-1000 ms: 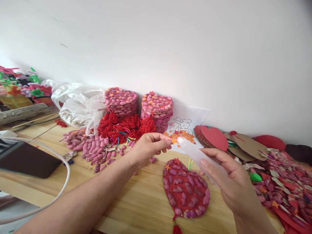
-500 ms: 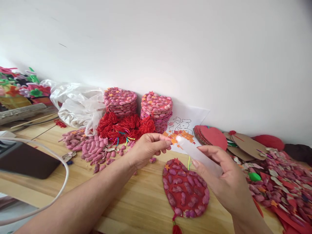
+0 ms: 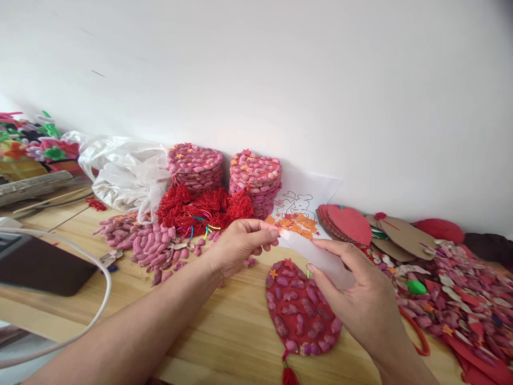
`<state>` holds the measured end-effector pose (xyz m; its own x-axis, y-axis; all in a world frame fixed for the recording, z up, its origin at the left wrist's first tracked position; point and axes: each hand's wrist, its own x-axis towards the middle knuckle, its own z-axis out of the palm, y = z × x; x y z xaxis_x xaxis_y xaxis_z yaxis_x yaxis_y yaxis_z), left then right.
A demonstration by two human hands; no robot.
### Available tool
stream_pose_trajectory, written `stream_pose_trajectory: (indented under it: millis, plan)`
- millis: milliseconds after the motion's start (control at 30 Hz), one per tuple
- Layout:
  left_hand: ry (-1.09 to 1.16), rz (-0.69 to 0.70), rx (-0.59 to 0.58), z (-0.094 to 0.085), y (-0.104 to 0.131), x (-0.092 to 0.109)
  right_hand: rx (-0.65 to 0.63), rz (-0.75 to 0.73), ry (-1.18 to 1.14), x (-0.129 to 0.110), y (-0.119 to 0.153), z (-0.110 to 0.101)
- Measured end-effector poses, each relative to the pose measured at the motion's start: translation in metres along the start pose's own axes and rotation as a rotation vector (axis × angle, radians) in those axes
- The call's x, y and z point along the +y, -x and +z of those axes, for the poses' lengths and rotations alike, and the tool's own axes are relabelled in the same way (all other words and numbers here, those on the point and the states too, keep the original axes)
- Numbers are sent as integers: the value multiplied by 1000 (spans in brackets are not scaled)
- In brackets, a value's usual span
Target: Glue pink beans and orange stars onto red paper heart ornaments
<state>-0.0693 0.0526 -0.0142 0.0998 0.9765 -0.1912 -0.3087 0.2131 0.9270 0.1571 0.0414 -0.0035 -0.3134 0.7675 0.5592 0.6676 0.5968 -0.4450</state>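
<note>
My right hand (image 3: 355,283) holds a pale white strip-like object (image 3: 316,259) between thumb and fingers; its far end points left. My left hand (image 3: 250,240) is pinched closed, its fingertips at that far end; what they hold is too small to make out. Below lies a red oval piece (image 3: 294,310) covered with purple-pink peanuts, with two small stars near its top and a red tassel (image 3: 290,375) at its bottom. Orange and red paper stars (image 3: 300,225) are heaped behind the strip, on a white sheet (image 3: 320,187) with an outlined character.
Two stacks of peanut-covered pieces (image 3: 195,167) stand by the wall, behind red tassels (image 3: 208,206). Left are loose peanuts (image 3: 150,240), a plastic bag (image 3: 124,166), a black device (image 3: 44,264) and a white cable (image 3: 105,294). Right are red discs (image 3: 350,224), cardboard ovals (image 3: 406,238) and peanut pieces (image 3: 468,289).
My right hand has moved left with the white strip, whose end has come up to my left fingertips. The whole view has shifted slightly.
</note>
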Motion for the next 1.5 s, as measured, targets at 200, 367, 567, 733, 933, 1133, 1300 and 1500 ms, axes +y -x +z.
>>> stream_pose_trajectory:
  millis: [200, 367, 567, 733, 933, 1133, 1300, 1500]
  plan:
    - [76, -15, -4, -2, -2, -2, 36, 129, -28, 6, 1, -1]
    - [-114, 47, 9, -2, -2, -5, -11, 447, -415, 5, -1, -5]
    - [-907, 647, -103, 3, 1, -21, 23, 541, -861, 11, -5, -3]
    - [-1327, 962, -245, 4, 3, -26, 29, 526, -937, 13, -4, -2]
    - [-1541, 1016, -301, 13, 7, -32, 29, 515, -957, 10, -5, -1]
    - [-1635, 1067, -313, 20, 9, -37, 32, 493, -944, 7, -4, -2]
    - [-1655, 1069, -320, 22, 10, -35, 32, 497, -932, 6, -3, -3]
    - [-1691, 1066, -358, 21, 12, -34, 24, 506, -947, 6, -4, -2]
